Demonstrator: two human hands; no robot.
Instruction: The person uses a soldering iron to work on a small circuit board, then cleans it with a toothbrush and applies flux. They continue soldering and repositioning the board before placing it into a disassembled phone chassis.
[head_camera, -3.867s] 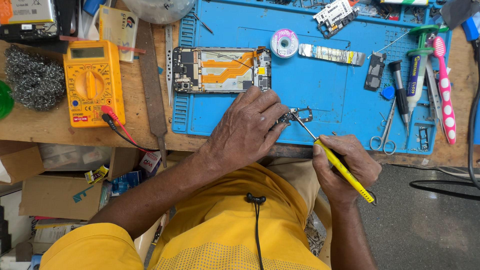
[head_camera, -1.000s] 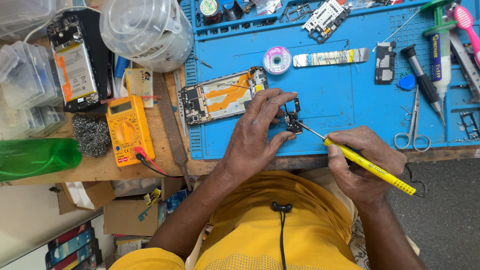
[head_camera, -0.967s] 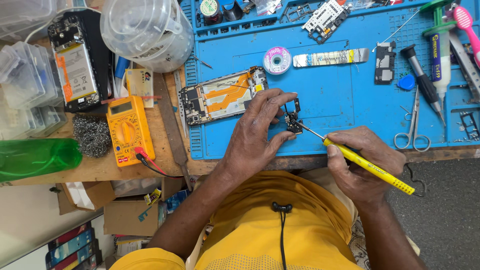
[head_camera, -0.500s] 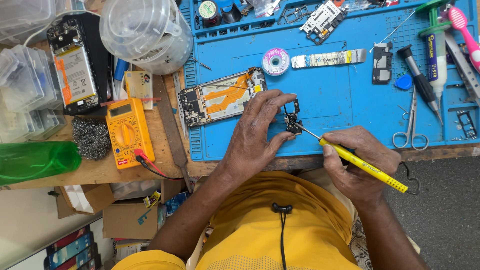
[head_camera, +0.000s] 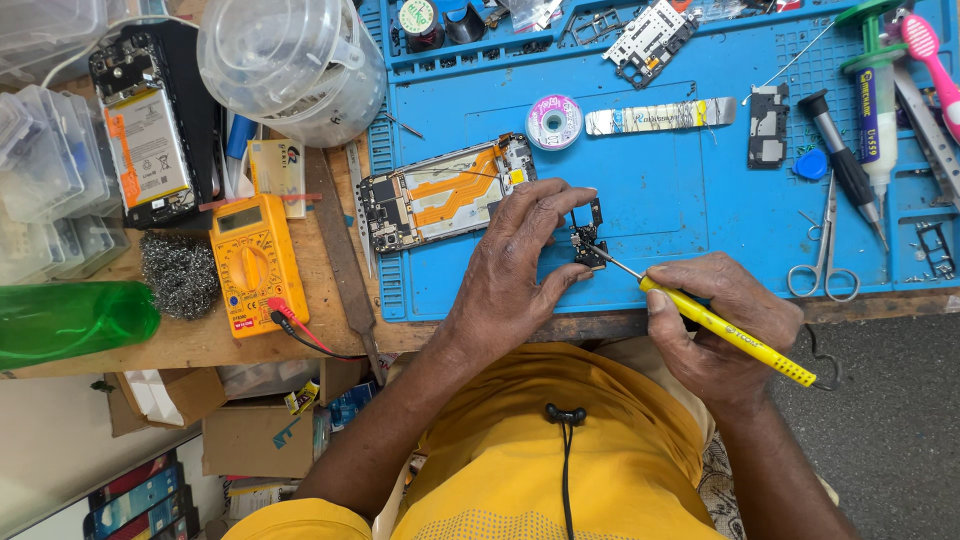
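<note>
My left hand (head_camera: 520, 265) pinches a small black circuit part (head_camera: 588, 238) between thumb and fingers on the blue work mat (head_camera: 680, 190). My right hand (head_camera: 725, 325) grips a yellow-handled soldering iron (head_camera: 725, 330), and its thin metal tip touches the small part. An opened phone frame (head_camera: 440, 195) with an orange flex cable lies on the mat just left of my left hand.
A solder spool (head_camera: 553, 122), a metal strip (head_camera: 660, 115), scissors (head_camera: 825, 245), a syringe (head_camera: 873, 100) and a pink toothbrush (head_camera: 930, 50) lie on the mat. A yellow multimeter (head_camera: 255, 265), steel wool (head_camera: 180, 272), a second open phone (head_camera: 150, 125), a clear plastic bowl (head_camera: 290, 65) and a green bottle (head_camera: 70, 320) sit to the left.
The view shifted from 3.9 s ago, bringing the bench's left side into sight. Both hands keep the same grip, and the iron's tip stays on the small part.
</note>
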